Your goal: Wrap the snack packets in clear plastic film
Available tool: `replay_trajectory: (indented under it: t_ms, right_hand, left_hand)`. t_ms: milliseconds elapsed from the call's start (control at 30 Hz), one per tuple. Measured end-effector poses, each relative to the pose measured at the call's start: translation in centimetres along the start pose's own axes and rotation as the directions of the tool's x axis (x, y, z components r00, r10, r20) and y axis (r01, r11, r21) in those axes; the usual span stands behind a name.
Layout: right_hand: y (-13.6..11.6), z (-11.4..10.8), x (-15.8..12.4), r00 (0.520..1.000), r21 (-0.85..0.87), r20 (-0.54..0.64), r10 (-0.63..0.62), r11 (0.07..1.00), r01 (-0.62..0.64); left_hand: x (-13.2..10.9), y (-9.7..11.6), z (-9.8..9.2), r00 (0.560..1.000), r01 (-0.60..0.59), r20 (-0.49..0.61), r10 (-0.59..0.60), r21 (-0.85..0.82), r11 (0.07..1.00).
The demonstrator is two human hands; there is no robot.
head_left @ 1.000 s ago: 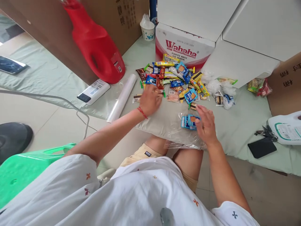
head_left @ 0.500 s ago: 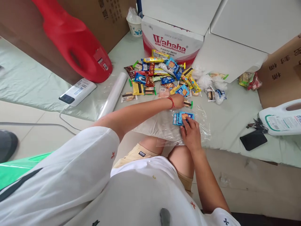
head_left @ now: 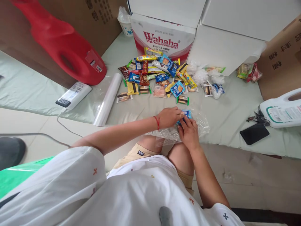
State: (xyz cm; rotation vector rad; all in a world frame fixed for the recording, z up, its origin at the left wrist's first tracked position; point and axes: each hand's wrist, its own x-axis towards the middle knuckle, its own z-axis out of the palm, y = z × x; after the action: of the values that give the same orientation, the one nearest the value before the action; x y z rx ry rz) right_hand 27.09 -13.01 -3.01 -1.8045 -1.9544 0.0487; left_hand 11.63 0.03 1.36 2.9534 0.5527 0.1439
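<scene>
Several blue biscuit packets [head_left: 187, 113] lie stacked on a clear plastic bag [head_left: 201, 123] in front of me, partly covered by my hands. My right hand [head_left: 190, 134] is closed on these packets, fingertips over their near side. From the left, my left hand [head_left: 169, 117], with a red string at the wrist, meets the fingers of my right hand over the stack. Its fingers are pressed together, and what they hold is hidden. Beyond the hands is a heap of mixed snack packets [head_left: 144, 79], with a green-ended biscuit packet [head_left: 182, 100] and a blue packet [head_left: 177, 89] nearest.
A plastic roll [head_left: 108, 99], a white device with a cable [head_left: 74, 95] and a red jug [head_left: 77, 56] are at the left. A Wahaha box [head_left: 162, 37] stands behind the heap. Bagged snacks [head_left: 209, 78], a black phone [head_left: 254, 133], keys and a white bottle [head_left: 282, 110] are to the right.
My left hand has drawn back from the edge of the heap toward me, to the blue packets beside my right hand. My right hand stays at the stack. The view has shifted slightly.
</scene>
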Motion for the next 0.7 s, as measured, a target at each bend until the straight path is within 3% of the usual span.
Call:
replay_trajectory:
  t_ms: [167,267,367,467,567,700]
  right_hand:
    - [1.2,-1.7,0.4,0.995,0.203,-0.094,0.042,0.979,-0.023]
    - [2.1,-3.4,2.8,0.982,0.092,-0.174,0.072,0.994,-0.057]
    - [2.7,-4.6,6.1,0.999,-0.121,0.026,-0.027,0.992,0.030]
    - [2.9,-5.0,8.4,0.967,-0.252,0.247,-0.065,0.959,0.129]
    - [3.3,-5.1,8.4,0.962,-0.305,0.265,-0.070,0.940,0.152]
    - [4.7,-5.3,6.4,0.969,-0.274,0.208,-0.131,0.943,0.186]
  left_hand:
    - [-1.8,1.7,3.5,0.998,0.055,-0.013,-0.055,0.007,0.998]
    - [-2.1,1.8,4.3,0.999,0.036,-0.005,-0.036,0.002,0.999]
    - [-2.0,1.9,4.1,0.999,0.041,0.007,-0.041,-0.032,0.999]
    - [-1.9,2.3,3.6,0.979,0.202,-0.008,-0.204,-0.106,0.974]
    - [-1.7,2.6,3.2,0.931,0.361,0.011,-0.365,-0.181,0.915]
    - [-1.6,2.5,3.0,0.949,0.315,0.048,-0.311,-0.158,0.936]
